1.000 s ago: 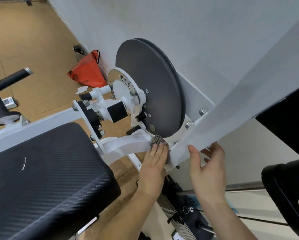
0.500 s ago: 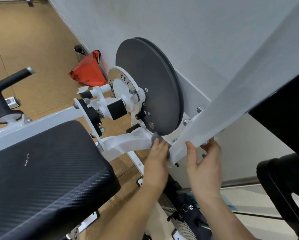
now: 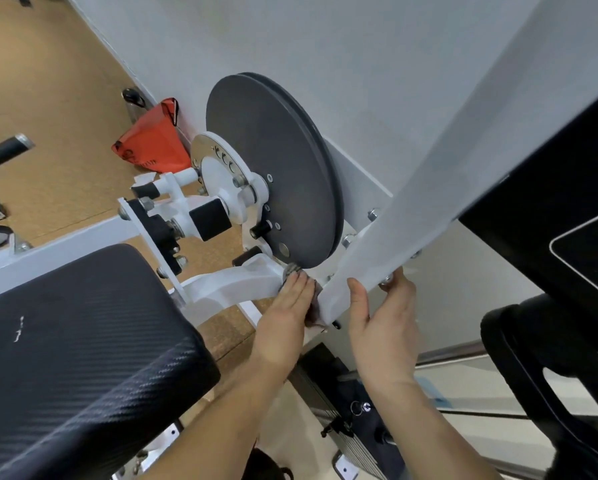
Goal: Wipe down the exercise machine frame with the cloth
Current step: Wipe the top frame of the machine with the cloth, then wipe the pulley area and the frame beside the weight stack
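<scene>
At far left a black handle (image 3: 3, 152) juts over open cork floor (image 3: 48, 98), the widest free room in view. Nearer, the black padded seat (image 3: 82, 341) fills the lower left, its rounded right edge just beside my left forearm. An orange bag (image 3: 152, 143) leans against the white wall (image 3: 325, 46) behind the machine.

The curved white frame arm (image 3: 228, 285) runs from the seat's upper edge toward the lower rim of the grey disc (image 3: 273, 168). There the grey cloth (image 3: 290, 270) lies bunched on the arm's end, in a tight corner closed in by the disc's rim above and the slanting beam (image 3: 446, 188) to the right. My left grip (image 3: 287, 320) lies flat on the cloth, fingers straight and together, pressing it to the arm; the wrist is straight and the forearm comes up from the bottom edge. A fold of cloth shows between that grip's outer edge and the beam.

My right grip (image 3: 384, 327) clasps the beam's lower end, thumb laid up along its near face, fingers curled round behind, next to bolt heads. The two grips are near but apart, with the beam's end between them. The beam climbs to the upper right corner. Under it, at far right, a black pad (image 3: 550, 202) crowds the space, and a dark stack of plates (image 3: 346, 410) sits low between my forearms.
</scene>
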Motion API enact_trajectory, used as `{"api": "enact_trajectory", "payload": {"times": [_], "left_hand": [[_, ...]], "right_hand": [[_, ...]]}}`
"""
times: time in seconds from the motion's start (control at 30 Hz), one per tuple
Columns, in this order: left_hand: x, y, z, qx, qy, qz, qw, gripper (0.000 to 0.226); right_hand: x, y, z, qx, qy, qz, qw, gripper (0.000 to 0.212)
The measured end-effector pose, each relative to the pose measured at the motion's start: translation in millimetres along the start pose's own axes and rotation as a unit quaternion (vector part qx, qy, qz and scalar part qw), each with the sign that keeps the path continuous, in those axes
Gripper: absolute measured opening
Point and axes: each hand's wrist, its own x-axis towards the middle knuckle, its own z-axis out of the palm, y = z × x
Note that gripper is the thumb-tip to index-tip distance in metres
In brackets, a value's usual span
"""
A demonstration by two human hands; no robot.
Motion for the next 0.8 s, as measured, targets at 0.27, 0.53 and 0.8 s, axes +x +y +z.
{"api": "enact_trajectory", "payload": {"times": [0.27, 0.53, 0.8], "left_hand": [[-33.3, 61.2, -7.7, -0.174, 0.029, -0.179, 0.968, 0.063], [-23.8, 97.3, -107.7, -0.221, 0.039, -0.177, 0.958, 0.037], [-2.0, 81.8, -198.0, -0.08, -0.046, -0.072, 0.993, 0.03]], "right_hand": [[1.1, 0.6, -6.2, 0.072, -0.033, 0.059, 0.995, 0.077], [-41.1, -20.1, 6.7, 0.392, -0.265, 0.309, 0.825, 0.029], [-9.0, -64.5, 26.5, 0.406, -0.198, 0.268, 0.851, 0.017]]}}
